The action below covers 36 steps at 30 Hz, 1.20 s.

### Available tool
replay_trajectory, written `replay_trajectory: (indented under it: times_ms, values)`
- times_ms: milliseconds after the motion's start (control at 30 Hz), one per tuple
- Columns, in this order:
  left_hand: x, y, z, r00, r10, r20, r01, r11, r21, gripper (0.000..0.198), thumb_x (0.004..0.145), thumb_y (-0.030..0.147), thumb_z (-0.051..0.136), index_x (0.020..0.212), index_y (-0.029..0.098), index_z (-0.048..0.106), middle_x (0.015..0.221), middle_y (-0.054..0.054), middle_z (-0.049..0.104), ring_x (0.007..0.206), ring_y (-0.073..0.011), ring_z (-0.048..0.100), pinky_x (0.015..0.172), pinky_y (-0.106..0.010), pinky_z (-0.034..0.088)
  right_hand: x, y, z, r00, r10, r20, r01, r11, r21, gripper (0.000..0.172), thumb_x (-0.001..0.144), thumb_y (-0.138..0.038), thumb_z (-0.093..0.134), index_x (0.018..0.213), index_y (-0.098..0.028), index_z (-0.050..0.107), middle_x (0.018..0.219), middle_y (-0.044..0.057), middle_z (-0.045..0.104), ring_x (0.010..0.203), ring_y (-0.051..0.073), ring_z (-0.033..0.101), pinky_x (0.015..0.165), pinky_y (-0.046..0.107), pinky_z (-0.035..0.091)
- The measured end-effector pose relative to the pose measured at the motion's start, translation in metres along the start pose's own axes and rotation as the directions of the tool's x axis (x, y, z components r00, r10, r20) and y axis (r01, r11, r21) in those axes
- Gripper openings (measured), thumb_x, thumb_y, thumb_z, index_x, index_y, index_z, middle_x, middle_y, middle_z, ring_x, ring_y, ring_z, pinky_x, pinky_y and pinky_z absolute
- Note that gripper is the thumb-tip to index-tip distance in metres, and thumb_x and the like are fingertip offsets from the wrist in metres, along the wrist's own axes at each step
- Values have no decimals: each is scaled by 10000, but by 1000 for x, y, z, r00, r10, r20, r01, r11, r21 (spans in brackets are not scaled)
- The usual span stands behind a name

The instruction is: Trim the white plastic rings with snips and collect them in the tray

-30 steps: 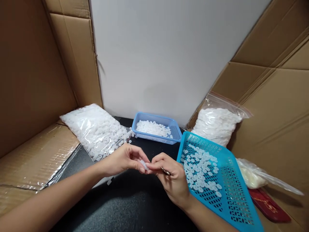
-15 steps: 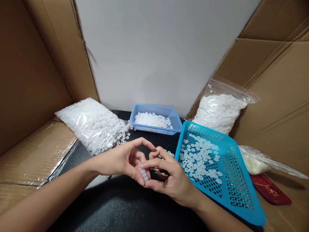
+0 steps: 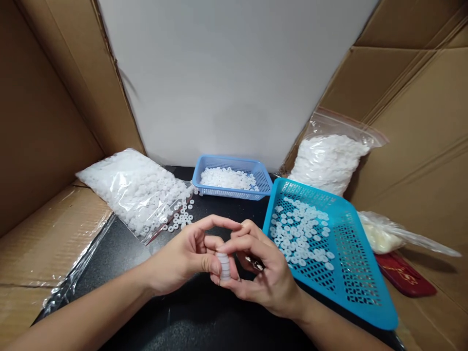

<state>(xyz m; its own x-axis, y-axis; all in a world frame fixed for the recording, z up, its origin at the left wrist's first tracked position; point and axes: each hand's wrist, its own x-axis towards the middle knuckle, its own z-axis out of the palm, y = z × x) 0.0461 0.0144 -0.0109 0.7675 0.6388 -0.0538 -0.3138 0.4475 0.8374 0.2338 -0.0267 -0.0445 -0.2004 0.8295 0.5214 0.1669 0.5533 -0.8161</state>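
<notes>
A short stack of white plastic washers (image 3: pixel 224 267) stands nearly upright between my hands above the black tabletop. My left hand (image 3: pixel 183 258) is closed around the stack, with its thumb along the near side. My right hand (image 3: pixel 268 275) pinches the same stack, its fingers at the top and its thumb at the bottom. A small shiny metal object (image 3: pixel 255 263) is tucked in the right palm; most of it is hidden, so its kind cannot be made out. The two index fingertips meet above the stack.
Loose white washers lie in a turquoise basket (image 3: pixel 373 317) at right and a smaller blue basket (image 3: pixel 234 192) behind. A clear bag of washers (image 3: pixel 135 190) spills at left. Another filled bag (image 3: pixel 325 161), a small bag (image 3: pixel 382 234) and a red object (image 3: pixel 409 278) are at right.
The stack has turned from tilted to nearly upright and shows more between my fingers. Both hands still hold it. The camera view has shifted slightly.
</notes>
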Motion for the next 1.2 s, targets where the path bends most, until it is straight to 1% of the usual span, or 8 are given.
replay_trajectory:
  times_ms: [167,333,500,733,833,967,1067,1200]
  values:
    - [0,-5,-2,999,39,2,-39,999,-8,425,807,216,873,1206,230,727,805,-30,797,718,-131,744,672,-196,551,1,-2,3,998,-40,-57,44,997,67,328,779,-219,866,1062,-325,740,918,-7,550,832,168,596,664,283,550]
    - [-1,-7,0,999,36,13,-35,998,-59,356,858,274,829,1202,228,752,896,-66,817,674,-107,724,635,-176,550,2,-1,1,997,-39,-59,45,993,109,324,805,-216,834,1087,-329,723,898,-13,552,858,179,614,712,311,552]
    - [-1,-10,3,998,65,20,-64,995,-80,344,866,251,821,1204,253,755,851,-33,802,636,-92,706,609,-164,551,0,-2,1,999,-9,-30,14,989,145,298,804,-226,827,1068,-313,719,921,-1,552,849,184,617,678,307,546]
    - [-1,-10,4,996,90,4,-89,992,-91,390,847,173,830,1221,252,754,767,0,765,787,-147,759,628,-170,549,0,-2,4,999,-43,-23,46,985,165,381,773,-152,839,1080,-325,696,919,-17,557,823,157,573,687,266,506]
    - [-2,-9,4,996,94,-10,-94,992,-81,402,843,176,838,1228,249,751,762,15,762,771,-128,756,693,-185,561,-1,1,4,999,-49,-17,51,980,194,395,766,-137,826,1086,-326,695,931,-16,545,852,157,566,672,244,494]
    - [-3,-10,7,997,72,-38,-75,994,-76,402,853,286,838,1240,249,736,841,-30,817,868,-165,777,809,-251,572,0,1,2,1000,-30,-6,30,974,225,365,773,-169,829,1079,-331,713,930,-15,510,850,150,549,629,209,488]
    - [-3,-11,8,998,22,-58,-28,992,-119,383,857,432,807,1172,227,735,864,-86,843,798,-164,775,706,-217,553,1,-1,3,999,-34,-10,36,973,227,346,764,-155,815,1050,-329,727,902,-19,506,831,147,541,649,216,504]
    - [-3,-15,7,997,-58,-58,44,974,-221,355,754,440,884,924,172,724,796,-90,836,566,-92,704,513,-126,481,2,-2,5,1000,0,28,-8,961,277,353,755,-137,779,1051,-322,731,895,-20,509,711,121,495,529,188,417]
